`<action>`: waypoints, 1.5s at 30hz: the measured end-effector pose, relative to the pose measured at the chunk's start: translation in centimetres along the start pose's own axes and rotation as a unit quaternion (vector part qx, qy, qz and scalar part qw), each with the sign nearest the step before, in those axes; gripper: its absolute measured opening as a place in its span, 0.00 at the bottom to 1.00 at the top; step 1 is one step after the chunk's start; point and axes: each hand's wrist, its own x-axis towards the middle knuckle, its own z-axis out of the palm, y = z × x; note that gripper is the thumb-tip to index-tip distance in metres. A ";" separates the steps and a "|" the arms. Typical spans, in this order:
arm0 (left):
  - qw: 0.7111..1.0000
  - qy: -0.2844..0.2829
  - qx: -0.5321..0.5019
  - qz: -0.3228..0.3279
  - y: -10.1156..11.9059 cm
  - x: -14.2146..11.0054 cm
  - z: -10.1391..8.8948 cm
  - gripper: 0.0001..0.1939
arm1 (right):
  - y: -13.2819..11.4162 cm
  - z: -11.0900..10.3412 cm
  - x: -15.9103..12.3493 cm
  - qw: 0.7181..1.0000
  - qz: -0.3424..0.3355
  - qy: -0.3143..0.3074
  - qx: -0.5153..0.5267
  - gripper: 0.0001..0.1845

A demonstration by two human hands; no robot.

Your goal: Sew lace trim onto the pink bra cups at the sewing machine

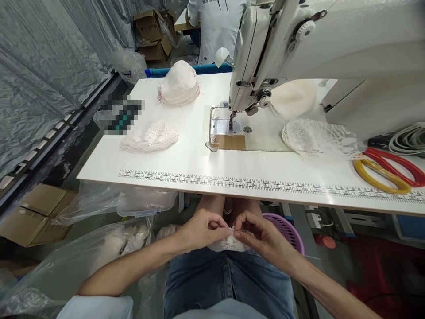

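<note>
Over my lap, below the table's front edge, my left hand (207,231) and my right hand (257,230) meet at the fingertips. Both pinch the upper edge of a small white lace piece (229,243), which hangs down against my shorts. Fingers cover part of its edge. On the table above stands a white sewing machine (252,57), its presser foot (231,122) over the metal needle plate (221,126). To its left lie a stack of pale cup-shaped fabric pieces (179,84) and a flat lace pile (151,138). More white lace (318,137) rests right of the needle.
Scissors with red and yellow handles (381,175) lie at the table's right. A printed ruler (212,180) runs along the front edge. Below are a purple basket (287,230), plastic bags (83,248) and a cardboard box (36,212). A person in a white shirt (217,31) sits beyond.
</note>
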 end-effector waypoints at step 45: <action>0.672 0.239 0.592 0.375 13.2 13.1 -11.2 0.11 | -6.5 -12.8 12.0 0.699 -0.363 0.119 -0.605 0.17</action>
